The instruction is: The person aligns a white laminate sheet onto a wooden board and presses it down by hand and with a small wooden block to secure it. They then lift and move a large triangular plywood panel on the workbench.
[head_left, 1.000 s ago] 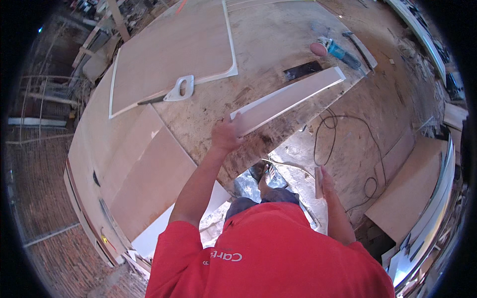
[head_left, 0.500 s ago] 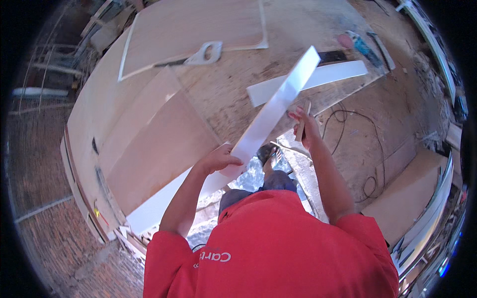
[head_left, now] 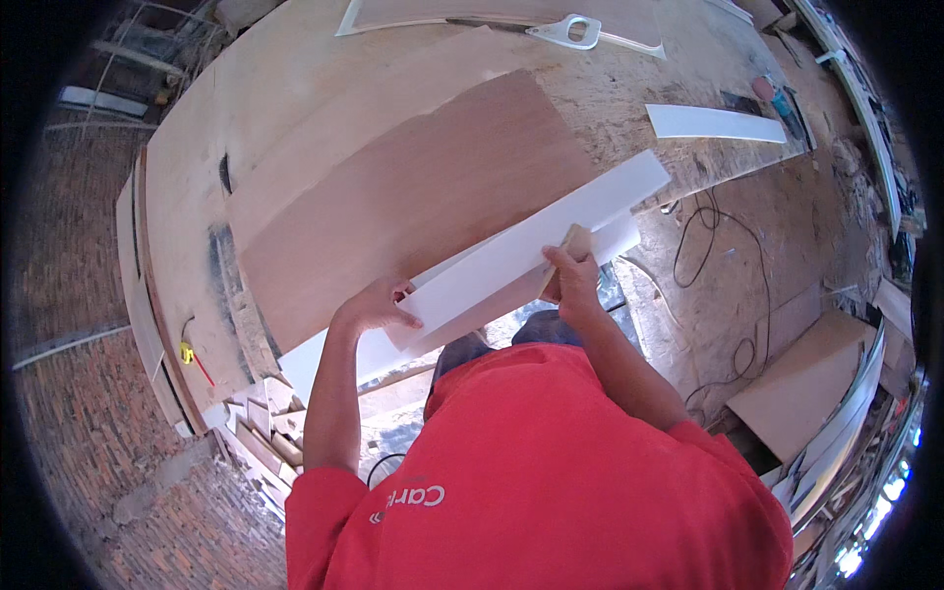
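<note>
Left hand (head_left: 374, 307) is clasped round the near-left end of a long white strip (head_left: 551, 234), its thumb lying flat on the white face. Right hand (head_left: 577, 285) is closed on a small tan block (head_left: 576, 242), which it holds upright over the strip's near long side; whether the block touches the strip, I cannot tell.

The strip lies slantwise in front of the person, above the near edge of the bench (head_left: 315, 98), with its free end pointing toward the bench's right end. Below the free end shows part of a white surface (head_left: 620, 237); what it belongs to is hidden.

Just beyond the strip, a large brown panel (head_left: 413, 197) lies flat on the bench. A 2nd white strip (head_left: 718, 124) rests by the near right corner, with a dark plate (head_left: 737, 101) and a blue power tool with a pink disc (head_left: 779, 101) just beside it, toward the right end. At the far side, a handsaw (head_left: 565, 31) with a white handle lies along a panel (head_left: 482, 9) with pale edges.

Near the left end sits a yellow tape measure (head_left: 187, 352). Wood offcuts (head_left: 267, 447) are heaped below the near left corner.
</note>
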A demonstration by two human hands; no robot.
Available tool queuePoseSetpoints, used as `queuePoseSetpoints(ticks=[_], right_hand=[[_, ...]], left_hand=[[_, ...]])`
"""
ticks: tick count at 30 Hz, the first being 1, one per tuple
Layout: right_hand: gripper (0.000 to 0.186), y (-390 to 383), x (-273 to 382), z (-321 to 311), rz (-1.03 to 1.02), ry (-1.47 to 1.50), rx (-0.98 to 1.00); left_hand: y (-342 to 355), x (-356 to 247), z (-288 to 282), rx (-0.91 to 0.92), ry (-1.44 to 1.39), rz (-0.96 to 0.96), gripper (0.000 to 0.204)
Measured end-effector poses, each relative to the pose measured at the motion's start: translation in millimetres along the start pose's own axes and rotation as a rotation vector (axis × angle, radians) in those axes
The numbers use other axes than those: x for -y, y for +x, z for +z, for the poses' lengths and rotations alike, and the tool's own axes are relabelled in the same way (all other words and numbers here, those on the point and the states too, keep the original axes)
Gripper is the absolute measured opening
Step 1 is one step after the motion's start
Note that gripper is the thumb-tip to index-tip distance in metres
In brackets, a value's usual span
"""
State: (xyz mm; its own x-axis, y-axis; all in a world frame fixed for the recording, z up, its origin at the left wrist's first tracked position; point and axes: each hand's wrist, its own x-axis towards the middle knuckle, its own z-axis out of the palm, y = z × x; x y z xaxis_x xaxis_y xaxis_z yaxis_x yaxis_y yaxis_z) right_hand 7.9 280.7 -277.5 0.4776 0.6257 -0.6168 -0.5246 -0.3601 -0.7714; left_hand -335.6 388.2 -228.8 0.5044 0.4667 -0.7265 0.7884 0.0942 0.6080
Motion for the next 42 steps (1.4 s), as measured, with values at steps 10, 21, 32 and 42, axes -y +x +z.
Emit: queuePoseSetpoints(ticks=[10,21,32,42], right_hand=[[0.069,-31,-9,-49,-0.051,-0.471,-0.187],[0.039,-23,-47,82,-0.879,-1.301,0.041],[0.036,-18,-52,96,-0.962,-1.558,-0.208],[0.044,120,74,-20,-0.675,-1.524,-0.662]], left_hand=[[-32,56,18,-0.655,0.523,0.126,0.058],[35,67,43,-0.968,0.615,0.318,0.051],[47,70,43,-0.880,0.622,0.341,0.053],[42,59,40,-0.845,0.629,0.261,0.052]])
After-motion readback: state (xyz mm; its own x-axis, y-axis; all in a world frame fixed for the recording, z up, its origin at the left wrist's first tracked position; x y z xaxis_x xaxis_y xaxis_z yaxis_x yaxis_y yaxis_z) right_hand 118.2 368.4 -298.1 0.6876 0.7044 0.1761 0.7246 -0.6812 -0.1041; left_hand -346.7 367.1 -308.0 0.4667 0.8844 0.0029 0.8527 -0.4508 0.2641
